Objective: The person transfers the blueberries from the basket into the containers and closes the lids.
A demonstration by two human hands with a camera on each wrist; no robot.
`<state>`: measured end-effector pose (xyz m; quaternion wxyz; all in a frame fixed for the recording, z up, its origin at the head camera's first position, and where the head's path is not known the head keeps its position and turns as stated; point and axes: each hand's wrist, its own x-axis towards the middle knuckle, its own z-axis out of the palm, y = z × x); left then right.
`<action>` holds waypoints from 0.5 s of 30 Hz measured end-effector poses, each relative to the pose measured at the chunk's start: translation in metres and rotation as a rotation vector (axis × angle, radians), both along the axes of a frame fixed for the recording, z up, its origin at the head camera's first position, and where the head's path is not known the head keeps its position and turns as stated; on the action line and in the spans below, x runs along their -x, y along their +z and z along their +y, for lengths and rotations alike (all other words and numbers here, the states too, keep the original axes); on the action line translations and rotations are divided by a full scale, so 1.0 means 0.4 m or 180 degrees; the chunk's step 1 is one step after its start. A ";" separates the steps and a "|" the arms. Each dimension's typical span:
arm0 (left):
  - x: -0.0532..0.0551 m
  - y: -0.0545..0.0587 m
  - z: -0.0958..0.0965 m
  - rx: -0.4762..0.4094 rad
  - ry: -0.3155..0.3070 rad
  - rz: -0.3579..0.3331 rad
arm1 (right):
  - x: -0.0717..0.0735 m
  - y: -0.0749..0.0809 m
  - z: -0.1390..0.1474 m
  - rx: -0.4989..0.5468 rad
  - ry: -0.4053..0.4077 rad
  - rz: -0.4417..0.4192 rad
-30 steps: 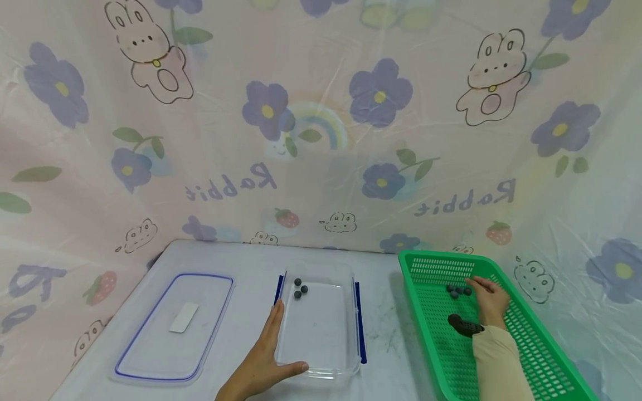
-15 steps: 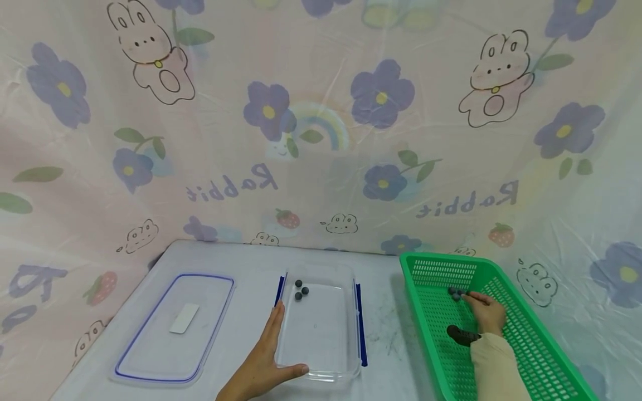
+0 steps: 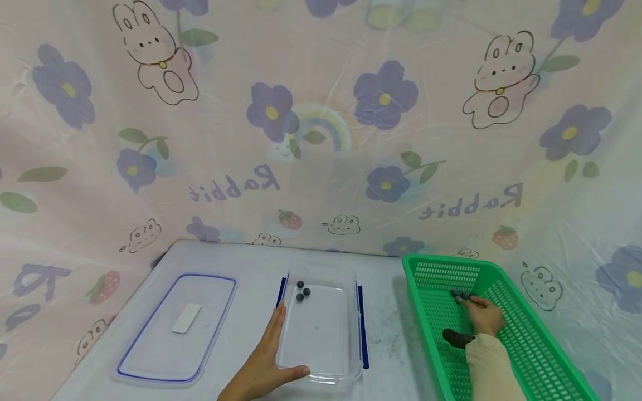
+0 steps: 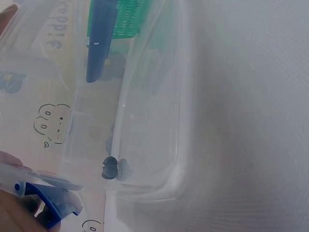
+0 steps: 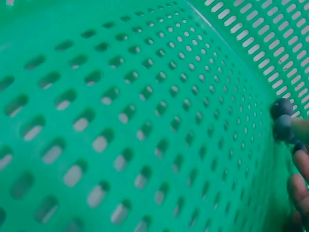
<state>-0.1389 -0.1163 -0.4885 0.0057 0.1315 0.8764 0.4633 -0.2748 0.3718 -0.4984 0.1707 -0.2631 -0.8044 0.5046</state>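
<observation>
In the head view, my left hand (image 3: 263, 351) rests against the left side of a clear plastic container (image 3: 318, 370). Its fingers lie straight along the wall and its thumb is over the near rim. Three blueberries (image 3: 300, 297) sit in the container's far left corner. My right hand (image 3: 486, 318) reaches down into a green plastic basket (image 3: 418, 328), at a small cluster of blueberries (image 3: 455, 293) near the far end. The right wrist view shows blueberries (image 5: 283, 127) right at the fingertips, with a dark one between thumb and finger, partly hidden.
A clear lid (image 3: 150, 345) with a blue seal and a white label lies left of the container. Blue side clips (image 3: 364, 334) hang open along the container. A dark strap-like piece (image 3: 456, 338) juts from the right sleeve. A patterned curtain (image 3: 321, 167) stands behind the table.
My right hand has moved slightly left and nearer, its fingertips closing in on the blueberries in the basket. The left hand keeps its place at the container.
</observation>
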 end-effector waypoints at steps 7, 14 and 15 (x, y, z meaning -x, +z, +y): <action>-0.004 -0.004 0.001 -0.0071 -0.0014 -0.0005 | 0.013 -0.005 -0.008 -0.0148 0.0024 -0.0155; -0.001 -0.005 -0.002 -0.0050 -0.0015 0.0040 | 0.018 -0.010 -0.014 -0.0169 0.0051 -0.0160; -0.001 -0.005 -0.002 -0.0046 -0.0011 0.0038 | 0.020 -0.012 -0.014 -0.0166 0.0054 -0.0154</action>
